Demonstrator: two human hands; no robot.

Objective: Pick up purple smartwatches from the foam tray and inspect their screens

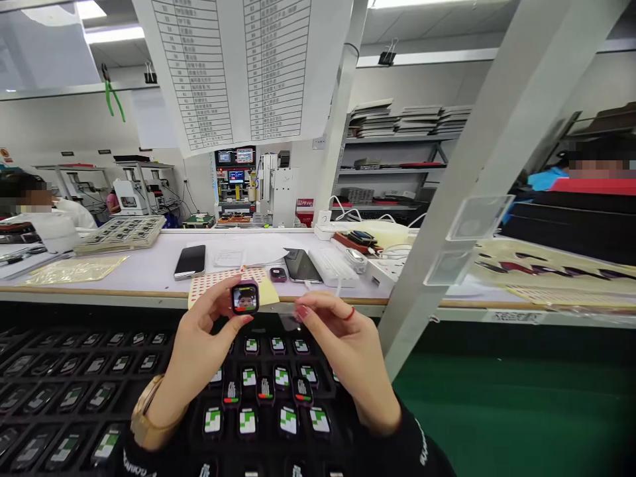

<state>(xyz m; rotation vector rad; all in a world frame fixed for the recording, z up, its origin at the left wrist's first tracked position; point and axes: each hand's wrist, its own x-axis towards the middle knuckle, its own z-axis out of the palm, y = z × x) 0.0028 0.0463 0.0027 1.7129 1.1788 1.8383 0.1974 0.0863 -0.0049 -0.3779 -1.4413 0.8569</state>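
Note:
My left hand (211, 331) pinches a strapless smartwatch (245, 298) between thumb and fingers, its lit screen turned toward me and showing a picture. To the right of it, my right hand (340, 338) has thumb and index finger pressed together. A faint see-through patch shows by those fingertips, too unclear to name. Below both hands lies a black tray (191, 434) with rows of smartwatches (247, 421), many with green-and-white screens. Several watches with red and green marks (265, 391) lie between the rows. Behind the held watch is a sheet of red dots (203, 283).
On the bench stand a black phone (190, 261), a dark tablet-like device (302, 265), a small watch (278, 273) and a power strip (387, 271) with cables. A slanted white post (462, 179) rises at right. A printed list (238, 73) hangs overhead. Other people sit farther off.

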